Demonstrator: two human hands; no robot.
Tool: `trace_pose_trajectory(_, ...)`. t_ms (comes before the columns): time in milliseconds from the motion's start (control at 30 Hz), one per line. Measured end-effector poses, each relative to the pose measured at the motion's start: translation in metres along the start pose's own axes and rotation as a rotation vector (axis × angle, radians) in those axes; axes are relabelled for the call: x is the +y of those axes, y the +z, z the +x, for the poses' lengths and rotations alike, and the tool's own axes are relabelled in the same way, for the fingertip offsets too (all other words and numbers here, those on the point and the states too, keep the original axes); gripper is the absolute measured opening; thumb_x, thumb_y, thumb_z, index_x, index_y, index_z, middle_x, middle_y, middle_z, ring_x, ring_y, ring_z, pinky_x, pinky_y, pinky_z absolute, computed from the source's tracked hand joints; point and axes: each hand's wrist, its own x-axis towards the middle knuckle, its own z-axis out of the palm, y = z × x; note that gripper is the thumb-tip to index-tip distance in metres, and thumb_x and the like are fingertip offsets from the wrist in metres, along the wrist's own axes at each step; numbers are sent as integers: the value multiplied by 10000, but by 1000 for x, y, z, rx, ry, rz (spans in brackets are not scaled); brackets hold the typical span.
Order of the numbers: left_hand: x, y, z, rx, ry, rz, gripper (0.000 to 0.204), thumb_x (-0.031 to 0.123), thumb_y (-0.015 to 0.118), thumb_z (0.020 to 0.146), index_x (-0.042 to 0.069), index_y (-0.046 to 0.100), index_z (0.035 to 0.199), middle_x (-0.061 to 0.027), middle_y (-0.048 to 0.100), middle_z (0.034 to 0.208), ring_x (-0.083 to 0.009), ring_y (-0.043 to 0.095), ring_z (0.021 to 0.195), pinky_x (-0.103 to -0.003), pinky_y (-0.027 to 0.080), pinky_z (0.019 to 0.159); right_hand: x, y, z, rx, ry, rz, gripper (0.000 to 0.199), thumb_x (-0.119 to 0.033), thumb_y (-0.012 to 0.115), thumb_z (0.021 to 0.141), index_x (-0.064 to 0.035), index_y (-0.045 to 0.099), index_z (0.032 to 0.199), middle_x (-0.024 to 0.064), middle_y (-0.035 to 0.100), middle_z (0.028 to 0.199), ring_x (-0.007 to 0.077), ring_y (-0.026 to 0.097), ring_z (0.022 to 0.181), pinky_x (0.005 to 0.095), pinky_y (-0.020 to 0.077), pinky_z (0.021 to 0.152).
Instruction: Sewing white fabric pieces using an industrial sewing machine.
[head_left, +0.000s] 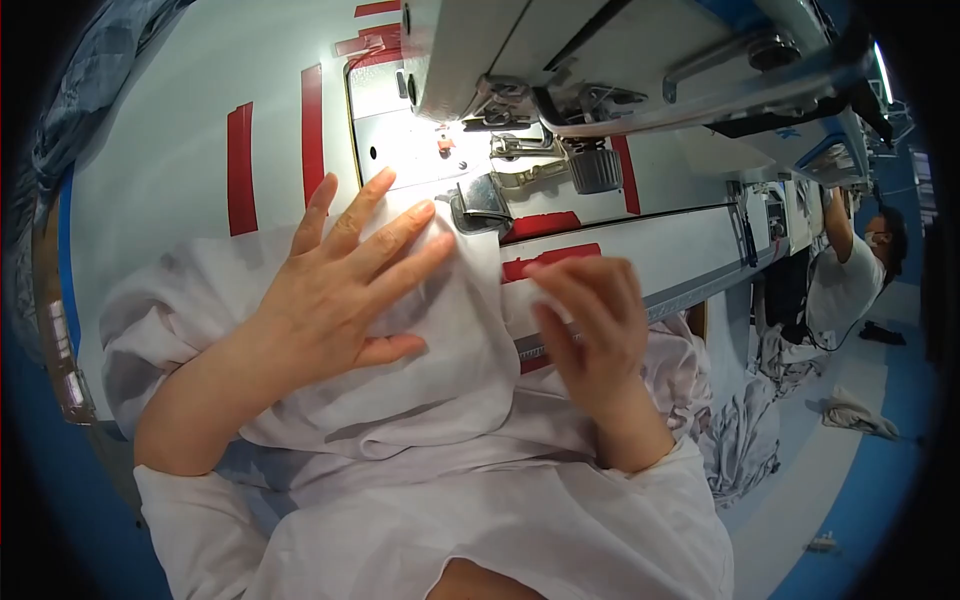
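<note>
White shirt (480,530) fabric on the person spans the lower edge, closest to the lens. Beyond it stretches a pale table (150,190), with a sewing machine (590,60) at the upper right, its light shining on the plate. Pale cloth (455,350) lies loosely folded on the table's near side, reaching up to a small metal guide (481,203). On it rests the left hand (345,265), flat, fingers spread and released. The right hand (600,320), blurred, bends its fingers beside the cloth; whether it grasps anything, I cannot tell.
</note>
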Motion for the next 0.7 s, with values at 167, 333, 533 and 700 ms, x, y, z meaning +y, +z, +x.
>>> trace_pose_trajectory(167,8,-1,-11,17,101,-50,846,548,653,675,118,402,1359,-31,359,1422,-301,189,1382,-521,-9,1126,-14,24,13,13,-104,27,304,-20,675,700,-37,651,1003,64,610,980,242,553,823,326,473,676)
trace_pose_trajectory(333,5,-1,-6,32,39,-73,851,558,635,685,98,400,1361,-36,364,1416,-299,185,1382,-522,-8,1125,3,30,18,37,-87,-32,234,-23,661,735,-48,648,968,55,610,979,240,561,838,322,469,719)
trace_pose_trajectory(533,8,3,2,86,-35,-12,838,561,573,740,45,377,1371,-75,367,1421,-306,140,1397,-497,-2,1126,-10,-1,-10,-3,136,-82,255,-44,700,688,-55,616,929,81,583,963,283,541,865,360,452,734)
trace_pose_trajectory(700,18,6,13,168,-110,-33,818,493,630,714,15,405,1339,-121,372,1401,-304,178,1385,-498,40,1127,-23,22,-16,4,157,22,258,-44,704,670,-41,552,879,104,555,974,320,514,899,387,436,766)
